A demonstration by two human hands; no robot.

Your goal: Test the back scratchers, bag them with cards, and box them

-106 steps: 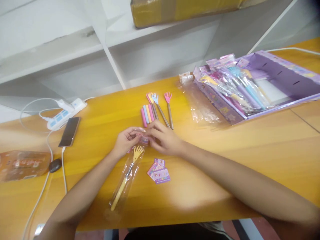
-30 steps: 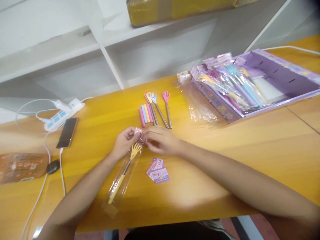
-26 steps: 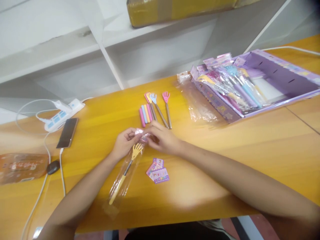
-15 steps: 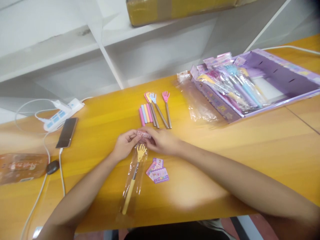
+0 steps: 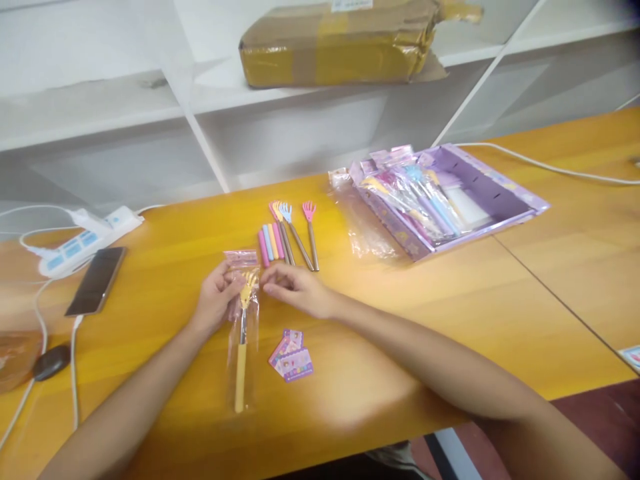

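As our left hand (image 5: 215, 299) pinches the upper part of a clear bag (image 5: 253, 333) between thumb and fingers, we see a yellow scratcher (image 5: 241, 377) through the film, its claw-shaped head level with our grip and its handle pointing down toward the table's near edge. A pink printed strip (image 5: 241, 257) crosses the bag's top, just above our fingers. Our right hand (image 5: 295, 291) sits just beside the bag, fingers loosely bent and nothing visible in its grasp; whether its fingertips brush the film we cannot tell.

Below our right hand, purple printed cards (image 5: 291, 357) lie overlapped on the wooden table (image 5: 380, 333). Beyond our hands we have four short coloured tubes (image 5: 271, 243) in a row, pink, blue, yellow and pink, next to a cluster of pink, yellow and blue claw heads (image 5: 281, 212) on metallic rods. A single pink scratcher (image 5: 311, 233) lies slightly apart to their right.

Farther right, we count several wrapped scratchers in a purple box (image 5: 393, 230), with clear film (image 5: 367, 240) spread beside it. To our left lie a phone (image 5: 96, 280), a white power strip (image 5: 90, 243) and a black oval object (image 5: 51, 362). A taped carton (image 5: 345, 50) rests on the white shelf above.
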